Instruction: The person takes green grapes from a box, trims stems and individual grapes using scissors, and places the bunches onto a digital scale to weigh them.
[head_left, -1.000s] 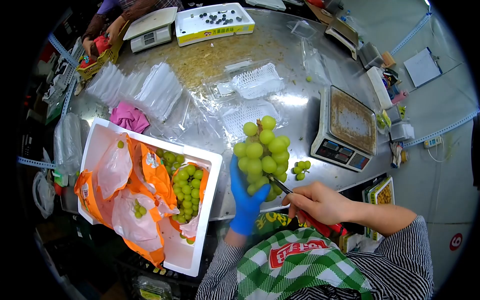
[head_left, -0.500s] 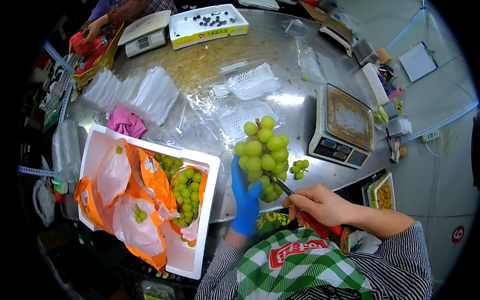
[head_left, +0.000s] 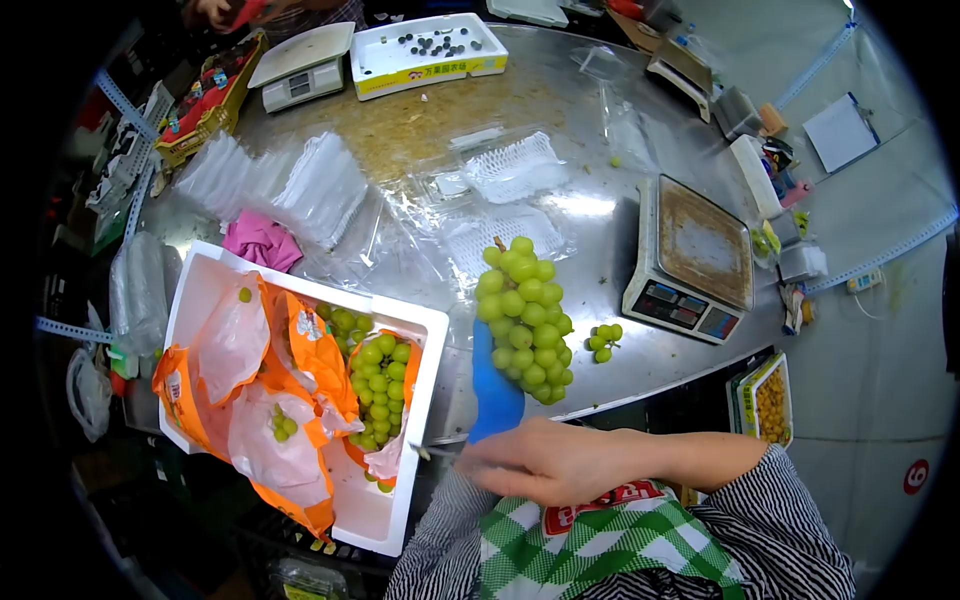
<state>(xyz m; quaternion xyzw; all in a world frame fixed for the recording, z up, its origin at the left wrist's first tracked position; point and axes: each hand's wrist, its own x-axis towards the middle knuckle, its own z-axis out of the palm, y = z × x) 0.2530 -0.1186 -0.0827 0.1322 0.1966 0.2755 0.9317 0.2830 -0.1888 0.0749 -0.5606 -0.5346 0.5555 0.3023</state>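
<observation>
Shiny metal is spread wide beneath it all, a worktable (head_left: pixel 400 145) under bright light. Nearest, a green checked apron (head_left: pixel 640 550) is seen just below the grip. Right over the left wrist, the bare right hand (head_left: pixel 550 460) is caught in a blur; a thin metal tip (head_left: pixel 425 454) is seen past its fingers, but whether they are closed or apart cannot be told. And there's the grip: a big bunch of green grapes (head_left: pixel 525 320) is held up above the table by the blue-gloved left hand (head_left: pixel 495 400), clasped from below and behind, its fingertips hidden by the fruit.

Left of the grip, a white foam box (head_left: pixel 425 420) is filled with orange wrappers (head_left: pixel 325 350) and more grapes (head_left: pixel 380 390). Just to the right, a small sprig (head_left: pixel 603 342) is left lying on the metal, and past it a scale (head_left: pixel 690 310) is parked with its plate bare.

Beyond the grip, white mesh liners (head_left: pixel 515 165) are laid out; farther left, a pink cloth (head_left: pixel 262 240) is bunched beside stacked clear trays (head_left: pixel 320 190). At the far side, a second scale (head_left: pixel 310 75) is set next to a shallow box (head_left: pixel 430 75) dotted with dark berries (head_left: pixel 440 45). Far left, a yellow basket (head_left: pixel 245 85) is spotted, with another person's hand (head_left: pixel 215 12) above it.
</observation>
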